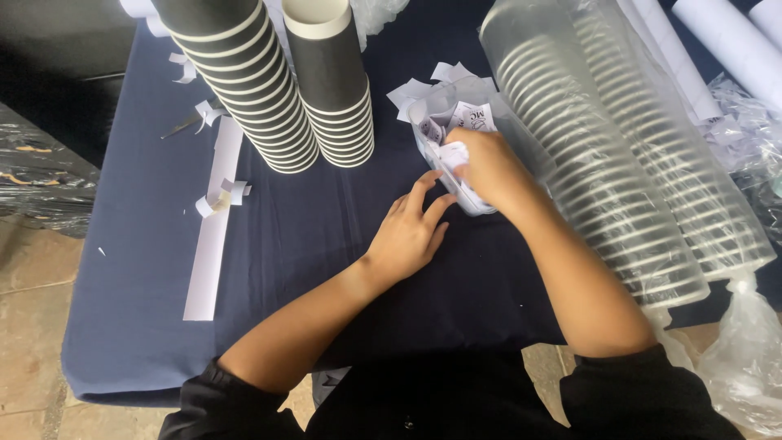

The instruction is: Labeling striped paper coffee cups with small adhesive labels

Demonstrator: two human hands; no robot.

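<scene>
From the head camera, both forearms reach forward from black sleeves over the table. The right hand [485, 167] is bent down at the wrist into a small clear plastic container [444, 155], its fingers curled and closed around a white paper slip [454, 151]; how tightly it pinches cannot be told, as the fingertips are hidden. The left hand [410, 232] lies palm down on the cloth just beside the container, fingers loosely spread, the fingertips touching or almost touching its near wall.

The container holds a heap of small printed paper slips, too crumpled to count. Two stacks of black paper cups [244, 81] with white rims lean at the far side, one beside the other. Two long stacks of white cups in clear plastic sleeves [619, 163] lie on the right, side by side. One long white paper strip [213, 220] lies on the left, with several curled paper scraps [221, 195] on and around it. White paper rolls [725, 37] show at the top right.

The table is covered with a dark navy cloth [147, 310]. A tiled stone floor [32, 310] shows at the left.
</scene>
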